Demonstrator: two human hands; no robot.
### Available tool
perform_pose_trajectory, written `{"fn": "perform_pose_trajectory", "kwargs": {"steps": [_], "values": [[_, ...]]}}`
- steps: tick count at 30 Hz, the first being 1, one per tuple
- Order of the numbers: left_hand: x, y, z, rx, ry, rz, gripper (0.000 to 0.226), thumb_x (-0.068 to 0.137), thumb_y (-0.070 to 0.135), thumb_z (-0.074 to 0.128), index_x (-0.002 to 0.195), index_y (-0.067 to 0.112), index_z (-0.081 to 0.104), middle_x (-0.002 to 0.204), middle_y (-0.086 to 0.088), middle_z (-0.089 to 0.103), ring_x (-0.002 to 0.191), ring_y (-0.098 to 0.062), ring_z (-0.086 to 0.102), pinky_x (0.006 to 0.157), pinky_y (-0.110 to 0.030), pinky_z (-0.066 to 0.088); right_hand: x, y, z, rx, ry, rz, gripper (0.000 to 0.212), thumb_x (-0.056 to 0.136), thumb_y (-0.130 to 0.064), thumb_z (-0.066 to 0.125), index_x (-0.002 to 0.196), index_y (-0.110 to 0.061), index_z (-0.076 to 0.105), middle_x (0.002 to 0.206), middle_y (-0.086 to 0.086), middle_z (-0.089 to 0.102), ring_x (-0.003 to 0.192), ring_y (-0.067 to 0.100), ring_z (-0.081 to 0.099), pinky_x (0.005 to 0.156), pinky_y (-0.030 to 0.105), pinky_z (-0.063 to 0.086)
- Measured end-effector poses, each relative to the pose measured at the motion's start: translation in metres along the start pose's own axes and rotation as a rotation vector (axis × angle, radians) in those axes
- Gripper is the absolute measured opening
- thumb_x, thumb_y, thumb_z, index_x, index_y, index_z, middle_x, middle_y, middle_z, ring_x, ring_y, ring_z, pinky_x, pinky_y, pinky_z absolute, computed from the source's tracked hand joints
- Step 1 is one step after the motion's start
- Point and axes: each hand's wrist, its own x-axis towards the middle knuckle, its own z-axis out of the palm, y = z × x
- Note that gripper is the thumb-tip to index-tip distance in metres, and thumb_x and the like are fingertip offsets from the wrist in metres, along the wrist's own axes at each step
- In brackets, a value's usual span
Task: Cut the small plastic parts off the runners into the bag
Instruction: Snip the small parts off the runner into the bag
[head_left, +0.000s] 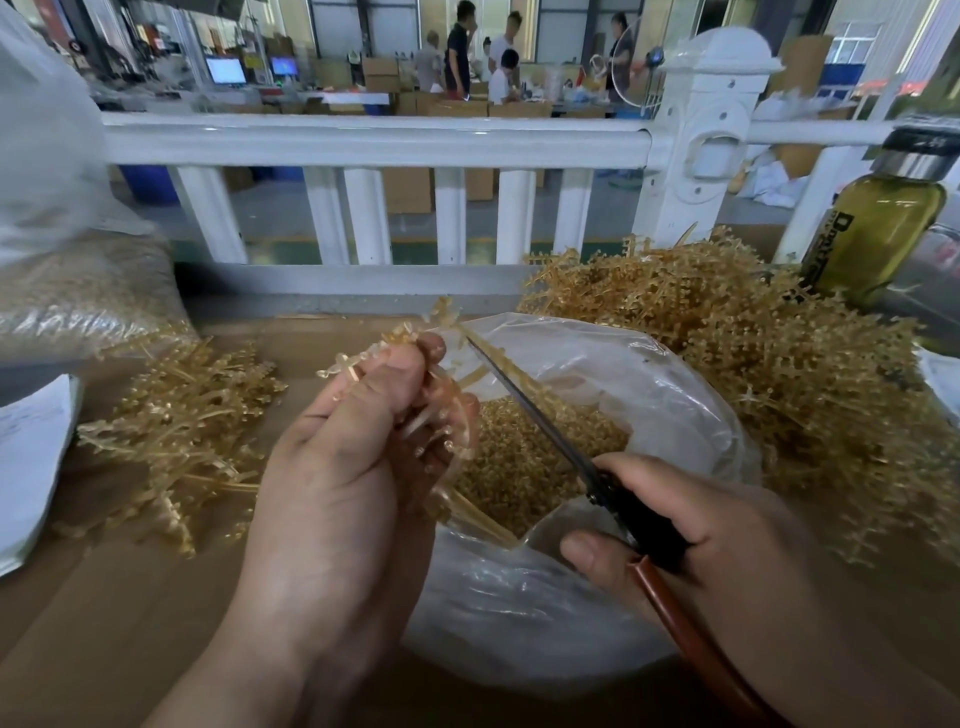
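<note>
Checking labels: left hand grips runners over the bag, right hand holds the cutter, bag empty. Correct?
Not empty: the head view shows the bag holding a heap of cut parts. Left hand gripping runners and right hand holding the cutter stand.

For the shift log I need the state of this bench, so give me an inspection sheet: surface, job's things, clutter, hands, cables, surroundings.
Surface: brown cardboard covers the bench.
Job's things: open clear bag, partly filled with cut parts; runners lie in a large right pile and a smaller left pile.
Clutter: bottle far right; papers far left; filled bag back left.
Hands: left hand grips a bunch of runners over the bag; right hand grips a cutter, tip at the bunch.
Cables: nothing seen.
Surroundings: white railing behind the bench; people and cartons beyond.
</note>
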Motion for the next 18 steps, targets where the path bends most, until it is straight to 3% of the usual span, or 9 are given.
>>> {"fn": "perform_pose_trajectory", "kwargs": {"steps": [3, 7, 12, 14, 16, 18], "values": [[-0.0023, 0.0006, 0.0019, -0.016, -0.020, -0.020, 0.020, 0.082, 0.026, 0.070, 0.094, 0.012, 0.076, 0.080, -0.004, 0.061, 0.076, -0.017, 0.061, 0.070, -0.025, 0.056, -0.0003, -0.0008, -0.0009, 0.002, 0.018, 0.001, 0.040, 0.074, -0.078, 0.050, 0.104, -0.053, 0.056, 0.078, -0.028, 0.060, 0.065, -0.004, 0.061, 0.051, 0.010, 0.042], [-0.0028, 0.0023, 0.0030, 0.006, -0.054, -0.017, 0.021, 0.086, 0.026, 0.066, 0.096, 0.011, 0.077, 0.082, -0.003, 0.059, 0.074, -0.018, 0.057, 0.069, -0.026, 0.052, -0.0008, -0.0024, -0.0018, 0.026, 0.029, 0.008, 0.039, 0.075, -0.077, 0.052, 0.104, -0.052, 0.058, 0.078, -0.030, 0.061, 0.065, -0.008, 0.061, 0.051, 0.005, 0.041], [-0.0038, 0.0004, 0.0020, 0.175, 0.038, 0.117, 0.012, 0.085, 0.020, 0.065, 0.086, 0.020, 0.077, 0.072, -0.004, 0.064, 0.064, -0.015, 0.063, 0.062, -0.029, 0.057, -0.0025, -0.0012, -0.0008, 0.050, 0.004, 0.012, 0.036, 0.073, -0.075, 0.058, 0.104, -0.058, 0.054, 0.092, -0.037, 0.062, 0.077, -0.014, 0.062, 0.067, 0.004, 0.047], [-0.0047, 0.0004, 0.0024, 0.259, 0.039, 0.188, 0.012, 0.087, 0.019, 0.063, 0.083, 0.023, 0.073, 0.070, -0.005, 0.064, 0.061, -0.015, 0.063, 0.057, -0.029, 0.056, -0.0018, -0.0003, 0.0003, 0.043, -0.005, 0.019, 0.032, 0.069, -0.079, 0.055, 0.100, -0.069, 0.049, 0.099, -0.043, 0.058, 0.085, -0.019, 0.059, 0.074, 0.004, 0.047], [-0.0052, 0.0005, 0.0030, 0.314, 0.037, 0.228, 0.012, 0.087, 0.022, 0.063, 0.081, 0.025, 0.072, 0.070, -0.006, 0.064, 0.062, -0.016, 0.062, 0.057, -0.028, 0.055, -0.0012, 0.0004, 0.0017, 0.021, 0.000, 0.025, 0.034, 0.065, -0.083, 0.049, 0.099, -0.076, 0.043, 0.104, -0.044, 0.055, 0.090, -0.019, 0.057, 0.077, 0.006, 0.048], [-0.0057, 0.0007, 0.0040, 0.340, 0.043, 0.234, 0.010, 0.088, 0.027, 0.064, 0.080, 0.026, 0.071, 0.069, -0.005, 0.063, 0.061, -0.016, 0.062, 0.055, -0.026, 0.054, -0.0003, 0.0003, 0.0017, 0.017, -0.008, 0.026, 0.037, 0.065, -0.084, 0.046, 0.100, -0.072, 0.046, 0.103, -0.042, 0.056, 0.089, -0.017, 0.058, 0.075, 0.008, 0.049]]}}
